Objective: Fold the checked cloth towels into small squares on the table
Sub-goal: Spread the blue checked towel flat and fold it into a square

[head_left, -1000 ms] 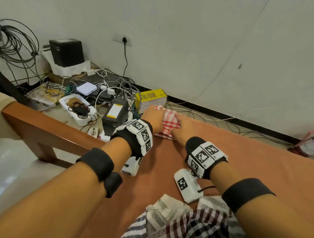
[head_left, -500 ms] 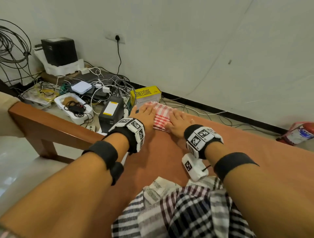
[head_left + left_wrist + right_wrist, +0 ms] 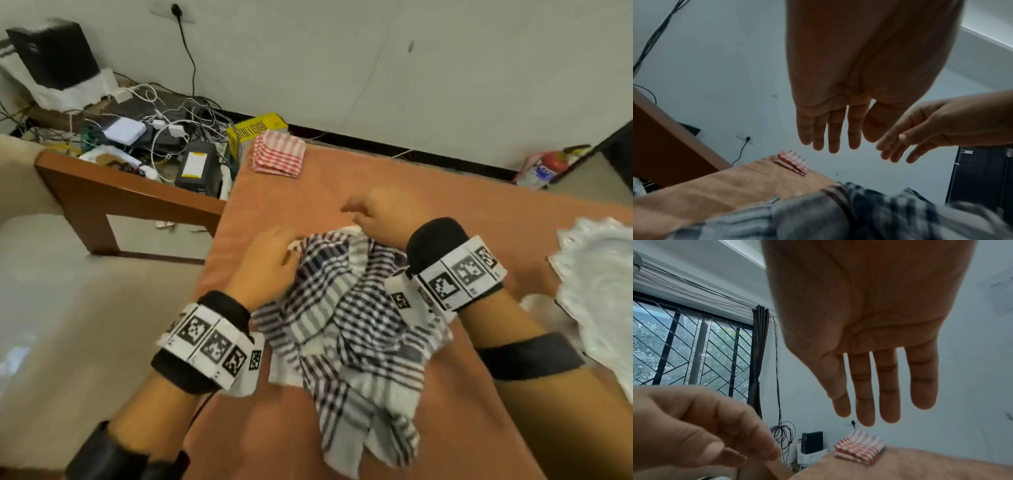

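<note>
Black checked towel (image 3: 346, 318) crumpled, left hand (image 3: 270, 263) and right hand (image 3: 383, 212) over it, fingers straight

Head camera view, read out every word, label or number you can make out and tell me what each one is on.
Yellow box by the wall beyond the table's far edge: black capitals, blurred, roughly "...LYSURE"; not sure of the letters.
Red canister on the floor at right: label lettering too blurred to read.
Black device with a yellow sticker: no legible text.
Wrist bands: square coded markers only, with tiny print too small to read.
</note>
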